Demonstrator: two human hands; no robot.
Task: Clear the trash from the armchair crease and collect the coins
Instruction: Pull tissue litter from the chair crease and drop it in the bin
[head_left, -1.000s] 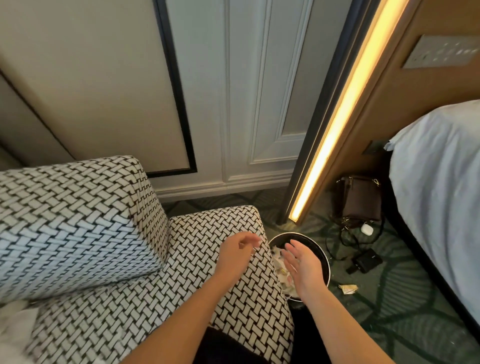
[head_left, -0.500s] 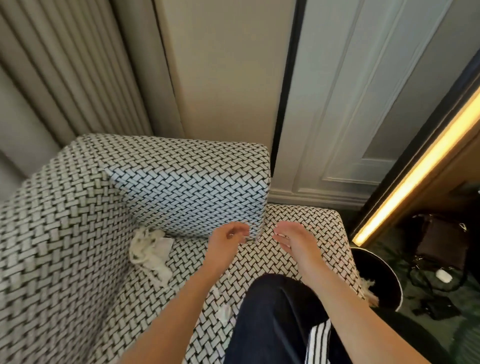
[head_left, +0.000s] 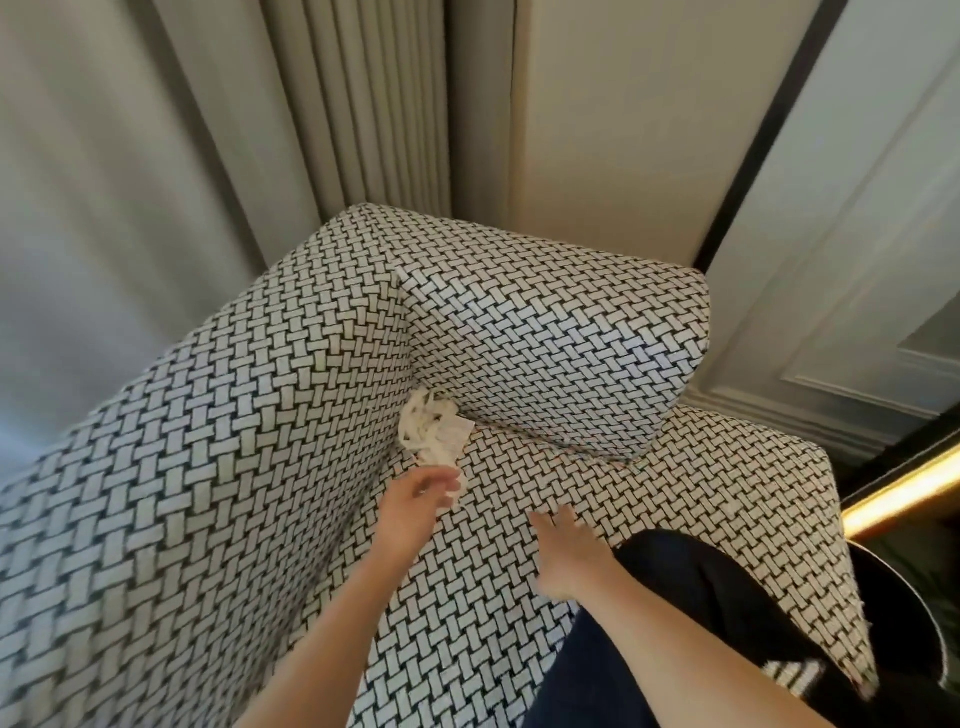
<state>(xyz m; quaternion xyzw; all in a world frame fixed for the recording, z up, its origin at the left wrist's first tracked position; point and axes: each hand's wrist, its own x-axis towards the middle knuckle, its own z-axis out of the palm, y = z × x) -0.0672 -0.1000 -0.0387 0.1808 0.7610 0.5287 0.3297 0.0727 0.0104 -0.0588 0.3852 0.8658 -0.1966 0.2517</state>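
step: reaching for crumpled tissue wad (head_left: 434, 434), wedged in armchair (head_left: 249, 467) corner crease where back meets armrest | left hand (head_left: 421, 488) loosely curled at wad's lower edge, grasp unclear | right hand (head_left: 563, 551) spread flat on seat, bracing, empty | coins: none visible

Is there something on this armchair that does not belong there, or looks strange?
Yes. A wad of crumpled white paper is stuffed into the corner crease of the armchair, where back, side cushion and seat meet. It looks like trash. The left hand is right below it. No coins are visible.
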